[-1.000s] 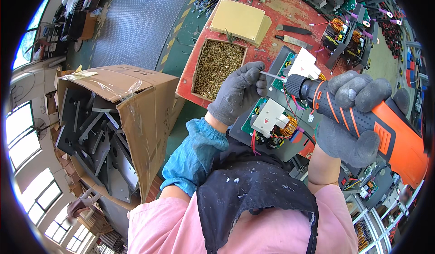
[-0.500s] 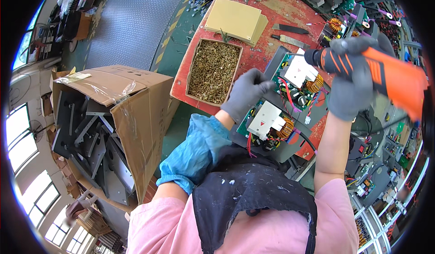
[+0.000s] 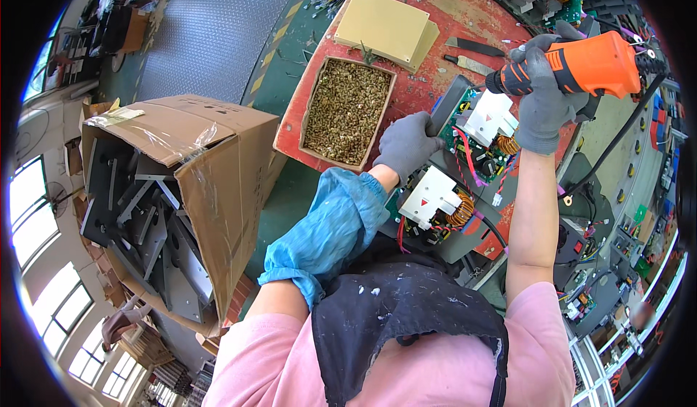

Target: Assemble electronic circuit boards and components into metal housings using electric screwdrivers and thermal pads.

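Observation:
My right hand (image 3: pixel 546 106), in a grey glove, grips an orange and black power screwdriver (image 3: pixel 599 64), its black nose pointing left above the far circuit board unit (image 3: pixel 488 118). That unit carries a white cover, a copper coil and red wires. My left hand (image 3: pixel 408 147), also gloved, rests at this unit's left edge with its fingers pinched together; whatever lies between them is hidden. Nearer to me sits a similar circuit board unit (image 3: pixel 428 198) with a white cover. Left of my left hand stands a shallow box (image 3: pixel 382 120) full of small brass-coloured fasteners (image 3: pixel 345 109).
Cream sheets (image 3: pixel 382 26) are stacked on the red worktable (image 3: pixel 290 135), beside two knife-like tools (image 3: pixel 472 55). An open carton (image 3: pixel 229 182) of dark metal brackets stands at left. A black cable (image 3: pixel 617 131) trails from the screwdriver. More electronic units line the right side.
My right hand and the screwdriver have shifted left, and the tool now lies more level. The left hand has moved slightly right and stays pinched.

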Action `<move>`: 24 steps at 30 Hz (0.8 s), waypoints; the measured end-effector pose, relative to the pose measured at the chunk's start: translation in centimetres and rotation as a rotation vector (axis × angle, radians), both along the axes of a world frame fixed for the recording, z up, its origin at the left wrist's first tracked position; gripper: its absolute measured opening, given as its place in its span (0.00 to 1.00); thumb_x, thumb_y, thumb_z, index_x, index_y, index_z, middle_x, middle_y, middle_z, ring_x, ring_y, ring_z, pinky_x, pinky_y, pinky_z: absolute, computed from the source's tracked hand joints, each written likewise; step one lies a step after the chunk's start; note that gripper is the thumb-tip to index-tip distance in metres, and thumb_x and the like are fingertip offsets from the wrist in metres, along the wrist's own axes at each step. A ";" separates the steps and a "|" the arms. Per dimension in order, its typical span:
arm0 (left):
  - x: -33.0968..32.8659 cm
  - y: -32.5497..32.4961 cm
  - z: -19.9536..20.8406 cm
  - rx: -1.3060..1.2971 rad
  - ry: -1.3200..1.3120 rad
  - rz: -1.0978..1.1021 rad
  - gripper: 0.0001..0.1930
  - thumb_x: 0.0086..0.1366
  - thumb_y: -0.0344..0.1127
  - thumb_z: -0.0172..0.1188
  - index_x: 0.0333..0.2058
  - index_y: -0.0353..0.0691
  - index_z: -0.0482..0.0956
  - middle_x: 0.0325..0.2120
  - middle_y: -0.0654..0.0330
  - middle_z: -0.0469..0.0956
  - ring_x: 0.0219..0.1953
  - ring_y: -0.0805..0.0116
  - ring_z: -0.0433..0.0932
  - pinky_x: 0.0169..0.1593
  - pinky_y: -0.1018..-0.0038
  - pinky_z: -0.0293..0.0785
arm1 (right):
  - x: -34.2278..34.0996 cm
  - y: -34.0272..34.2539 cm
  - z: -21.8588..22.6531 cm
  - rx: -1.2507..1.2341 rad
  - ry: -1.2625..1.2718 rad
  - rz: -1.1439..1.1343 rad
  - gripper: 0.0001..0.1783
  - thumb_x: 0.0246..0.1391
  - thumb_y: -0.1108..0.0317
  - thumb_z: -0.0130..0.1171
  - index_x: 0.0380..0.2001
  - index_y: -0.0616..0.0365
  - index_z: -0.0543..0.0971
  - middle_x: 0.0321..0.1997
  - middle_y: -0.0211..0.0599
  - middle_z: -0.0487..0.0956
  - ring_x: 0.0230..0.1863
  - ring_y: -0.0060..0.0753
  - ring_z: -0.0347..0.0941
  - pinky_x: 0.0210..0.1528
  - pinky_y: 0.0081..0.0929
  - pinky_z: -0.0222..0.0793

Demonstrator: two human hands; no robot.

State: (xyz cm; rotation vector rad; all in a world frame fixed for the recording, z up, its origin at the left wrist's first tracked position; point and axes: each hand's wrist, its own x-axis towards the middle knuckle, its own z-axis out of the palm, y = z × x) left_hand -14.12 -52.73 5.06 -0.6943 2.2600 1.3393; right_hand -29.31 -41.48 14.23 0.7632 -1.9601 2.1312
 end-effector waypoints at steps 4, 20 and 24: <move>-0.1 -0.1 -0.1 0.008 -0.007 -0.009 0.17 0.50 0.43 0.68 0.34 0.38 0.77 0.34 0.50 0.80 0.39 0.52 0.79 0.42 0.62 0.73 | -0.2 -0.2 -0.5 0.070 0.055 -0.038 0.27 0.43 0.77 0.60 0.49 0.65 0.67 0.31 0.34 0.76 0.30 0.26 0.75 0.37 0.28 0.73; -0.1 -0.3 -0.3 -0.006 0.023 -0.015 0.18 0.50 0.44 0.67 0.35 0.37 0.77 0.33 0.48 0.79 0.38 0.50 0.79 0.42 0.61 0.73 | 0.9 -0.7 -0.8 0.043 0.041 -0.107 0.22 0.45 0.75 0.59 0.46 0.63 0.68 0.31 0.36 0.76 0.30 0.31 0.76 0.37 0.35 0.77; 0.0 -0.1 -0.5 -0.023 0.025 -0.022 0.18 0.51 0.43 0.67 0.35 0.37 0.77 0.34 0.48 0.79 0.39 0.50 0.78 0.42 0.61 0.73 | 1.3 -1.1 -0.9 -0.050 -0.039 -0.109 0.20 0.41 0.77 0.61 0.42 0.63 0.73 0.29 0.30 0.78 0.30 0.20 0.74 0.39 0.21 0.71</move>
